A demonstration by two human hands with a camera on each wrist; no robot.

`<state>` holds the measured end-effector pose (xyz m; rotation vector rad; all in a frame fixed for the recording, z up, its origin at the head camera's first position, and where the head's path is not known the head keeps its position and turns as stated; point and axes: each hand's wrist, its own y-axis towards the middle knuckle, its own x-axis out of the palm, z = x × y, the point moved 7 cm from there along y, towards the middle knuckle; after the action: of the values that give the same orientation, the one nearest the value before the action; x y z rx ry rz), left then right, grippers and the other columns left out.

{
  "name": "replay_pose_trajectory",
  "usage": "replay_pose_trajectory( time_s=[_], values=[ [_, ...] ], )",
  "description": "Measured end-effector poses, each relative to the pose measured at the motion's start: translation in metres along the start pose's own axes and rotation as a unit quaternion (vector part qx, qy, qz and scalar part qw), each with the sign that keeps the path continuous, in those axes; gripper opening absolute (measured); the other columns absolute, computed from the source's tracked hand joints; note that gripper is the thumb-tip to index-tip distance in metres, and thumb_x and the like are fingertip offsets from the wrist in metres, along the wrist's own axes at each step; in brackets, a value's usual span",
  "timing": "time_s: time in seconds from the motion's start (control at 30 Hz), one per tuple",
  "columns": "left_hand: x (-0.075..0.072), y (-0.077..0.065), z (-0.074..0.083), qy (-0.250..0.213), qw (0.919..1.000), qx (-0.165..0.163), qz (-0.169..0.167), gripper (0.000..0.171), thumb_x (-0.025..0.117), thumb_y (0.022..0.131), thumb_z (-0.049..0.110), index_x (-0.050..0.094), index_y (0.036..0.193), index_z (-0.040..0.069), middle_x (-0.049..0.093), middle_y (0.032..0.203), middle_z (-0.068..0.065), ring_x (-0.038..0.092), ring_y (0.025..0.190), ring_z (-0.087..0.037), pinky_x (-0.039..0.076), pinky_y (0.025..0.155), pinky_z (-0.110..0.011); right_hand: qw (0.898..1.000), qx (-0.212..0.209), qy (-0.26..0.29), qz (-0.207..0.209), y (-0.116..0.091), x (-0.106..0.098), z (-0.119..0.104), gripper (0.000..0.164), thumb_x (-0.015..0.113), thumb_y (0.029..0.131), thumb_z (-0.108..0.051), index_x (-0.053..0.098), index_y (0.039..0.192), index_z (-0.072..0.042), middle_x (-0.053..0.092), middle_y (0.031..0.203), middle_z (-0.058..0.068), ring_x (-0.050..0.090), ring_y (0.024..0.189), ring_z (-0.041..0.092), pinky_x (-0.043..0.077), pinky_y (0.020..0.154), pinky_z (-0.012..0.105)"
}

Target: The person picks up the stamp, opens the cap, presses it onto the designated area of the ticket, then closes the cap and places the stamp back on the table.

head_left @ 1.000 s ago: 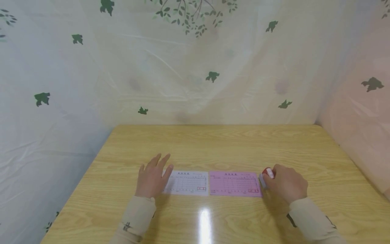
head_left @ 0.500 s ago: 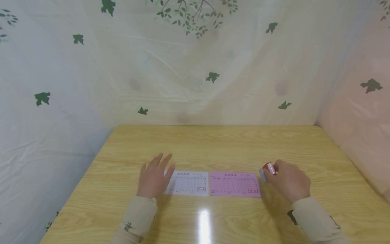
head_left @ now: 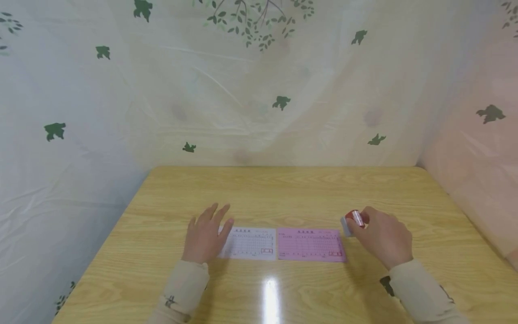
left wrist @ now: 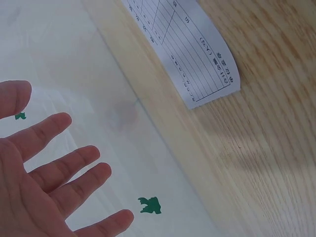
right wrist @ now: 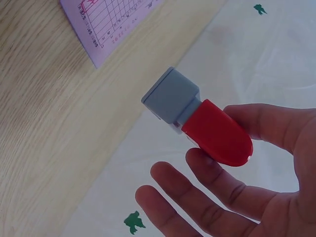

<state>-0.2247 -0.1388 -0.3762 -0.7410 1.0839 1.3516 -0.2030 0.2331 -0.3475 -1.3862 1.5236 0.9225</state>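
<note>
A self-inking stamp with a red handle and grey base point(right wrist: 217, 133) is pinched between the thumb and forefinger of my right hand point(head_left: 384, 236). In the head view this stamp point(head_left: 353, 221) is held tilted, just right of a pink printed form point(head_left: 309, 245). Left of the pink sheet lies a white printed form point(head_left: 252, 245). Both carry a small red boxed mark at their lower right corner. My left hand point(head_left: 205, 236) hovers over the white form's left end with fingers spread, holding nothing; in the left wrist view its fingers point(left wrist: 74, 182) are apart from the paper.
The forms lie side by side on a wood-grain table point(head_left: 283, 193). A pale curtain point(head_left: 243, 90) printed with leaves and green birds surrounds it at the back and sides. A bright light reflection point(head_left: 271, 299) shows near the front.
My right hand has lifted with the stamp, up and slightly away from the pink form's right edge. The left hand has barely shifted. Both forms stay in place.
</note>
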Motion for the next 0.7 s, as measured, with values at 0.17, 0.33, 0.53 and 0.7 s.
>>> replay_pose_trajectory(
  time_s=[0.17,0.33,0.53,0.7],
  values=[
    [-0.002,0.000,0.003,-0.002,0.9999,0.011,0.013,0.048,0.052,0.105,0.035,0.054,0.146,0.010,0.047,0.150,-0.025,0.045,0.137,-0.045,0.030,0.111,-0.071,1.000,-0.008,0.006,0.008,-0.002,-0.004,-0.003,0.047,0.064,0.096,-0.041,0.063,0.112,0.003,0.065,0.077,0.010,0.051,0.062,0.022,0.035,0.048,0.031],
    [-0.005,0.000,0.007,-0.008,0.9994,0.021,0.026,0.046,0.055,0.104,0.032,0.056,0.144,0.008,0.050,0.147,-0.027,0.049,0.133,-0.047,0.035,0.109,-0.070,0.999,-0.016,0.020,0.021,-0.004,-0.008,-0.006,0.048,0.062,0.097,-0.043,0.064,0.112,0.003,0.063,0.072,0.006,0.049,0.061,0.021,0.033,0.046,0.030],
    [-0.005,0.000,0.011,-0.031,0.9991,0.018,0.020,0.047,0.055,0.105,0.034,0.054,0.146,0.009,0.049,0.149,-0.025,0.048,0.134,-0.046,0.036,0.109,-0.068,0.998,-0.026,0.035,0.037,-0.008,-0.013,-0.010,0.047,0.062,0.097,-0.043,0.065,0.111,0.002,0.064,0.071,0.006,0.048,0.058,0.020,0.032,0.045,0.029],
    [-0.007,0.000,0.017,-0.049,0.9983,0.023,0.022,0.047,0.055,0.105,0.033,0.054,0.146,0.010,0.050,0.148,-0.024,0.049,0.133,-0.046,0.038,0.109,-0.066,0.997,-0.033,0.035,0.054,-0.009,-0.017,-0.012,0.049,0.062,0.098,-0.045,0.066,0.111,0.002,0.070,0.081,0.015,0.050,0.061,0.021,0.035,0.046,0.030]
  ],
)
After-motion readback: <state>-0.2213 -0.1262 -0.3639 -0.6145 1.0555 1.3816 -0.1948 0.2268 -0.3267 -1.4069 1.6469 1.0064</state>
